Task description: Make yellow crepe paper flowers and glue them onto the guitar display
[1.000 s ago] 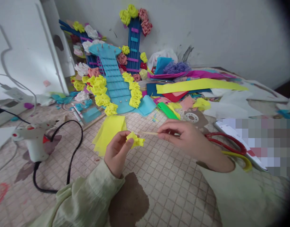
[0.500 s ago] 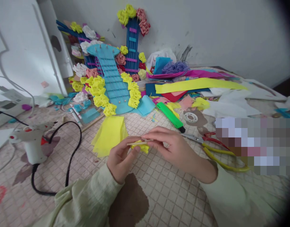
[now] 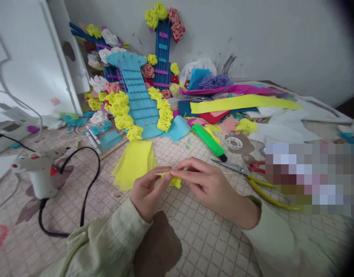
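Observation:
Between my two hands is a small piece of yellow crepe paper (image 3: 176,182), bunched around a thin wooden stick (image 3: 159,174). My left hand (image 3: 149,190) pinches the stick and the paper between thumb and fingers. From the other side my right hand (image 3: 206,179) closes on the same paper and stick, its fingers hiding the stick's right end. Just beyond my left hand lies a stack of flat yellow paper sheets (image 3: 135,161). Behind it leans a light-blue cardboard guitar shape (image 3: 138,96) with strings, trimmed with yellow paper flowers (image 3: 164,115).
A white glue gun (image 3: 41,173) with a black cord stands at left. Right of centre lie a green utility knife (image 3: 208,141), a tape spool (image 3: 233,143) and scissors (image 3: 233,166) beside yellow-handled ones (image 3: 269,198). A yellow paper strip (image 3: 243,103) and scraps lie behind.
My right hand's fingers have slid left along the stick, covering more of it and the yellow paper. My left hand stays nearly where it was.

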The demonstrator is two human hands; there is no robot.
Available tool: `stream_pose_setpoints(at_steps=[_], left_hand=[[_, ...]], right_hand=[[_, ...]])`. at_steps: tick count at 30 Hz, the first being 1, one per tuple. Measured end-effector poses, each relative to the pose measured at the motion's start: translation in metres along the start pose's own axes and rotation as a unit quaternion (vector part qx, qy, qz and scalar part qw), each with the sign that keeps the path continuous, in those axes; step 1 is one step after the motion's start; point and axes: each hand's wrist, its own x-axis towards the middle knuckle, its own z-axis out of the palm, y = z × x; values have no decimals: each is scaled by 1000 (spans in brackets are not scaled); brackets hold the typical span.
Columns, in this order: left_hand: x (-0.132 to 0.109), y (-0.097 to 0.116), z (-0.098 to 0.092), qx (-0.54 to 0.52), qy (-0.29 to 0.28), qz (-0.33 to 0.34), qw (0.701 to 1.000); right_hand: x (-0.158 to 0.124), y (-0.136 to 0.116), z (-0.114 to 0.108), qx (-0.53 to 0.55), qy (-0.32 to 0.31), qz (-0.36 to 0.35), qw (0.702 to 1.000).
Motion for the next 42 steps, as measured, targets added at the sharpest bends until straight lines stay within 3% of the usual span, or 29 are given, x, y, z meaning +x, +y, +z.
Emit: stream_pose_setpoints(at_steps=[4,10,20,29,42], left_hand=[[-2,-1,-1,26,-45,49,997],[-4,-1,-2,56,-73,104,990],[-7,-4,0,18,-80,48,995],[-9,1,-2,77,-89,43,992],[-4,9,-2,157,-46,52,985]], right_hand=[[3,-4,0,18,35,66,997],[6,-7,-1,38,32,147,988],[5,-8,-3,11,40,135,990],[5,-7,2,-8,64,114,991],[5,-7,-2,36,6,114,993]])
